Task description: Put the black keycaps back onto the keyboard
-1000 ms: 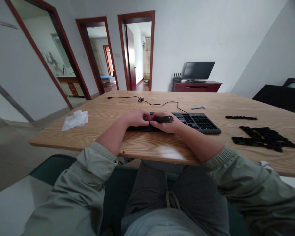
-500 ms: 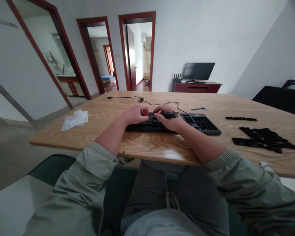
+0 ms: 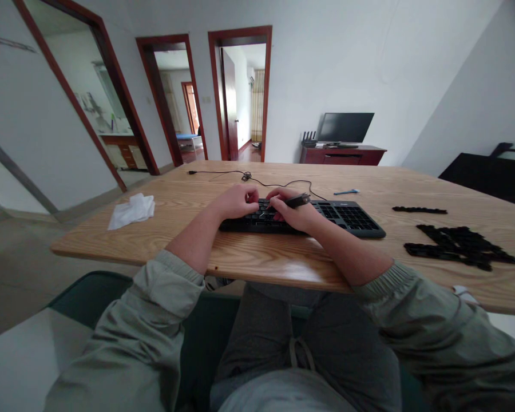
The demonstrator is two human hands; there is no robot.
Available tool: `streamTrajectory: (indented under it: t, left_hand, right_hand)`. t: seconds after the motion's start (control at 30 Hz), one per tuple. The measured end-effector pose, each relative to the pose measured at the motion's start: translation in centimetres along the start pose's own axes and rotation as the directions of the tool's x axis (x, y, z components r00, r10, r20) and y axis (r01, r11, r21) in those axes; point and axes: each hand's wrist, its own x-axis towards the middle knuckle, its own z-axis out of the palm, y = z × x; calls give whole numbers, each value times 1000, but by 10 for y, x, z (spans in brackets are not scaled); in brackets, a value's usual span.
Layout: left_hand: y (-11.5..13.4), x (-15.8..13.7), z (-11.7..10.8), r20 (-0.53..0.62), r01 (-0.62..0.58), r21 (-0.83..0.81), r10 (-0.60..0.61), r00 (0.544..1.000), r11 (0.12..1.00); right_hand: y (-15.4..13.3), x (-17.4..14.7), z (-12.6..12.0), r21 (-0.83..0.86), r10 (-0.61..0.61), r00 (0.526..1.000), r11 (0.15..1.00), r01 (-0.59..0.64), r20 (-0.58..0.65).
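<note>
A black keyboard (image 3: 356,218) lies on the wooden table in front of me, its number pad uncovered at the right. My left hand (image 3: 240,200) rests over its left part, fingers curled down at the keys; whatever they may hold is hidden. Close beside it, my right hand (image 3: 294,213) grips a dark pen-like tool (image 3: 298,200) whose thick end points right. Thin pale lines show below the fingers, over the keys; I cannot tell whether they belong to the tool. The keyboard's cable (image 3: 278,184) runs behind it to a USB plug at the left.
Crumpled white tissue (image 3: 133,210) lies at the table's left. A blue-handled brush-like item (image 3: 347,191) is behind the keyboard. To the right are a lumpy black strip (image 3: 419,210) and a pile of similar strips (image 3: 463,245). The table's front edge (image 3: 274,280) is close to my lap.
My right hand's fingers have shifted slightly, and pale lines now show beneath them. The left hand stays nearly still. The whole view has moved a little.
</note>
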Motion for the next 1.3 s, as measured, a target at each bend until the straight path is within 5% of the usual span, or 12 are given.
streamTrajectory:
  t: [0.3,0.5,1.3]
  left_hand:
    - [0,0,-1,-16,-3,25,4,1000,1000]
    - [0,0,-1,-7,0,12,0,1000,1000]
    - [0,0,1,23,11,-21,-11,1000,1000]
  right_hand:
    - [-4,2,-2,-156,-124,987,982,108,-98]
    - [1,5,0,-80,-125,982,990,115,-142]
    - [9,9,5,105,-135,991,985,134,6]
